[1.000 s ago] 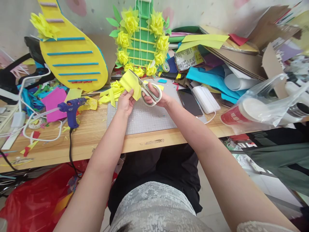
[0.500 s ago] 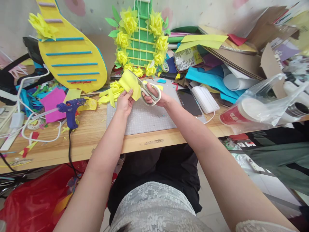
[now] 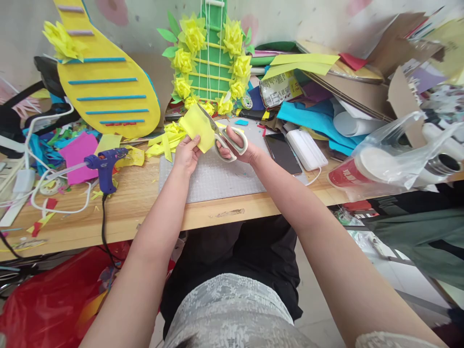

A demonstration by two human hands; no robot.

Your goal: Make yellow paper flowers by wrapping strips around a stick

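Observation:
My left hand (image 3: 187,153) pinches the lower edge of a yellow piece of paper (image 3: 197,128) between thumb and fingers. In my right hand (image 3: 239,147) is a pair of scissors (image 3: 219,134) with white and grey handles, fingers through the loops. Their handles are spread and the blades lie along the paper's right and upper edge. Both hands hover over a grey cutting mat (image 3: 217,186). Beside the left hand lies a heap of yellow paper strips (image 3: 168,140). A green guitar-shaped craft (image 3: 212,63) ringed with yellow paper flowers stands behind.
On the left are a yellow pear-shaped board (image 3: 112,92) and a blue glue gun (image 3: 106,166) with its cord. A phone (image 3: 282,152), a white power bank (image 3: 307,149) and a bagged red cup (image 3: 350,171) stand right. Cardboard and coloured paper (image 3: 315,121) pile up behind them.
The scissors' handles have spread wider as my right hand opened its grip. The yellow paper stays in my left hand, turned slightly flatter toward me.

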